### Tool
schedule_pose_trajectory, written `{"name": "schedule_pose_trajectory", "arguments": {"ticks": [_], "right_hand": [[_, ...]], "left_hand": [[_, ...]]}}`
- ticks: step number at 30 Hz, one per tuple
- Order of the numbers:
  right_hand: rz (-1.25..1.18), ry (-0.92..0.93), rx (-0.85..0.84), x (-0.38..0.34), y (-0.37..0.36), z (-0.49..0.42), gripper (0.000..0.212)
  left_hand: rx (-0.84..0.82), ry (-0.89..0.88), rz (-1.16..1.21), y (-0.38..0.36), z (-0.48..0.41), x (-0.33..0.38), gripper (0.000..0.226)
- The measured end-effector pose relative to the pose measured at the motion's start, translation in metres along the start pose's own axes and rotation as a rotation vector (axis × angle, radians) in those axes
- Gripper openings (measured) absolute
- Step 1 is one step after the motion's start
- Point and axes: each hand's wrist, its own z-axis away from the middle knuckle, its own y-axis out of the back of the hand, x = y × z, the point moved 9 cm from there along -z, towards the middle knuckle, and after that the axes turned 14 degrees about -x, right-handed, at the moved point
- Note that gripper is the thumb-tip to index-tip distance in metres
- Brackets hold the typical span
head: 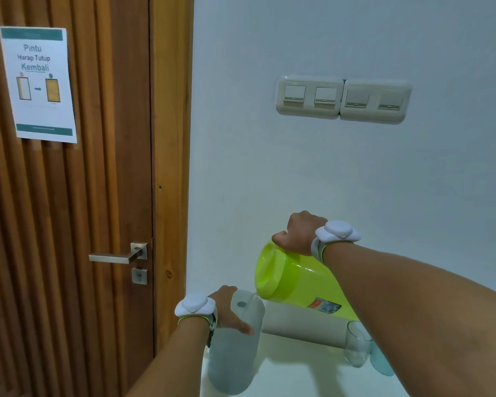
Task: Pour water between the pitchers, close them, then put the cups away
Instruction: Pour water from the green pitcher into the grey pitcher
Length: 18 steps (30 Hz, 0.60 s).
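1. Pouring is the step we judge in hand: our right hand is clamped on the tilted lime-green plastic pitcher, a thin stream falling from its rim.
2. Our left hand wraps the frosted translucent pitcher, upright on the white desk, directly under the stream.
3. Next we should level the green one gently, then fit lids.
4. A clear glass cup and a pale blue cup stand partly behind our right forearm; no lids show.

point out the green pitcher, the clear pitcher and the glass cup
green pitcher (292, 277): head view, on its tilted side wall near the mouth
clear pitcher (235, 362): head view, on its frosted body below the hand
glass cup (355, 348): head view, on its clear side wall
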Motion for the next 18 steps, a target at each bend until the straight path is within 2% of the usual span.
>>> {"name": "schedule_pose_trajectory", "arguments": {"ticks": [3,12,18], "right_hand": [[0.004,0.003,0.001,-0.0012,0.0010,0.0006,0.034],[0.022,0.013,0.005,-0.0048,-0.0010,0.0007,0.034],[0.029,0.016,0.006,-0.0077,-0.0038,0.0035,0.035]], "left_hand": [[0.003,0.001,0.016,0.0004,0.0008,-0.0023,0.119],[0.007,-0.021,-0.018,0.0004,0.0021,0.0050,0.090],[0.001,-0.012,0.000,0.0006,0.0040,0.0027,0.103]]}}
